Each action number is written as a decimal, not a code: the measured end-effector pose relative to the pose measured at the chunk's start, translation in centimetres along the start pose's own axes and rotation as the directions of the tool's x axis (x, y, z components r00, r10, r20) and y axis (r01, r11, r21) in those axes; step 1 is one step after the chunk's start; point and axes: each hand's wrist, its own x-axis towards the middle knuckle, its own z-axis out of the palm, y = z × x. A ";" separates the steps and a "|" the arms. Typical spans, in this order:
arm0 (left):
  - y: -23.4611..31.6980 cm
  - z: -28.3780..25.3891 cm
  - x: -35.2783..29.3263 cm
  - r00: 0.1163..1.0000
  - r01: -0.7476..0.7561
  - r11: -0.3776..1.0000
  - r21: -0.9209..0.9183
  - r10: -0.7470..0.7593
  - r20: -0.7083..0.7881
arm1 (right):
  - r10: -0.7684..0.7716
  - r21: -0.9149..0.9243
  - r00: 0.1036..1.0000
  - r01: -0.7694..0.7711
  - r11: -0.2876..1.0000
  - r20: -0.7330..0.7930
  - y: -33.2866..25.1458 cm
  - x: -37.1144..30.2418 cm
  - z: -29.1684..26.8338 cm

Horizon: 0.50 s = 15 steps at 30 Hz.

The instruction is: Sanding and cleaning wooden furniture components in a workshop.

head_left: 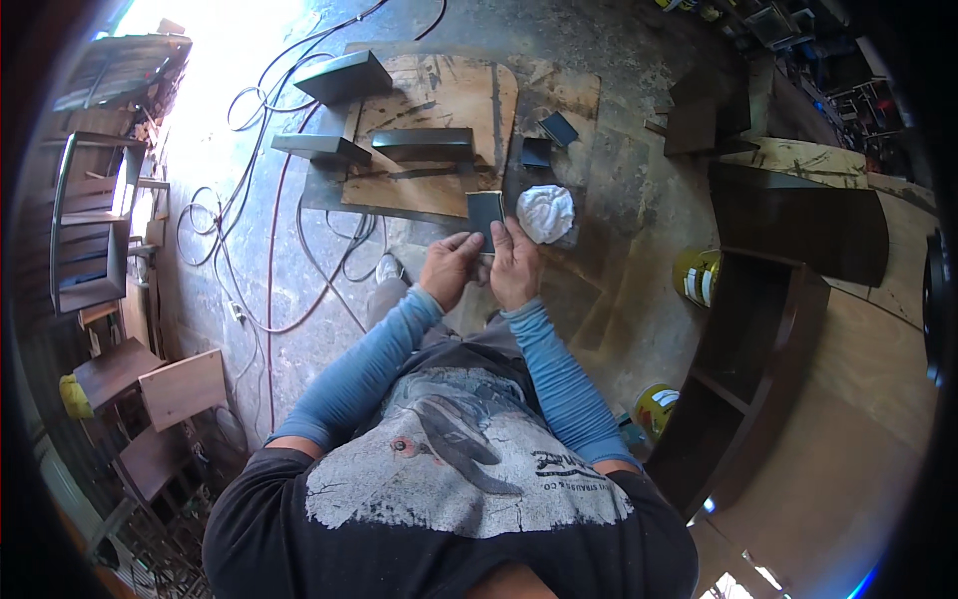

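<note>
Left hand (450, 268) and right hand (515, 266) are both gripping a small dark sheet (485, 217) at frame centre, fingers pinching its lower edge to steady it; white rag (546, 214) lying just right.

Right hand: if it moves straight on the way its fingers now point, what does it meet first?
Probably the white rag. The right hand points up the picture, holding a dark sheet together with the left hand; the rag lies just ahead, though depth is unclear.
</note>
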 end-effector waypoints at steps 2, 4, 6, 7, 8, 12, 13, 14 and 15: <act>-0.3 -1.8 1.7 0.999 -0.033 0.998 -0.048 0.032 -0.031 | -0.192 -0.084 0.981 0.192 0.978 0.001 1.3 0.7 2.8; 0.2 -6.1 4.0 1.000 -0.022 0.995 -0.098 0.022 0.002 | -0.319 -0.257 0.942 0.335 0.907 0.103 2.6 2.3 5.2; 1.9 -10.9 6.8 0.994 0.039 0.915 0.402 -0.076 0.076 | -0.338 -0.382 0.941 0.316 0.868 0.011 3.9 5.1 7.1; 1.3 -15.5 9.5 0.994 0.032 0.913 0.406 -0.073 0.085 | -0.372 -0.495 0.926 0.298 0.816 -0.056 4.6 6.7 8.5; -0.4 -22.0 13.3 0.983 -0.123 0.828 0.548 0.176 -0.044 | -0.336 -0.534 0.936 0.229 0.814 -0.110 5.3 8.6 10.5; 3.9 -29.8 21.4 0.933 -0.125 0.541 0.832 0.349 -0.087 | -0.636 -0.760 0.767 0.463 0.457 0.084 11.6 17.2 17.9; 3.6 -32.3 23.5 0.874 -0.261 0.439 0.860 0.486 0.017 | -0.673 -0.771 0.716 0.531 0.352 0.185 12.4 18.9 21.5; 3.3 -33.7 25.9 0.736 -0.411 0.299 0.861 0.666 0.120 | -0.678 -0.750 0.680 0.596 0.288 0.280 13.3 20.1 24.7; 3.1 -34.3 28.1 0.551 -0.534 0.132 0.835 0.803 0.226 | -0.674 -0.728 0.638 0.651 0.216 0.371 14.4 21.1 26.9</act>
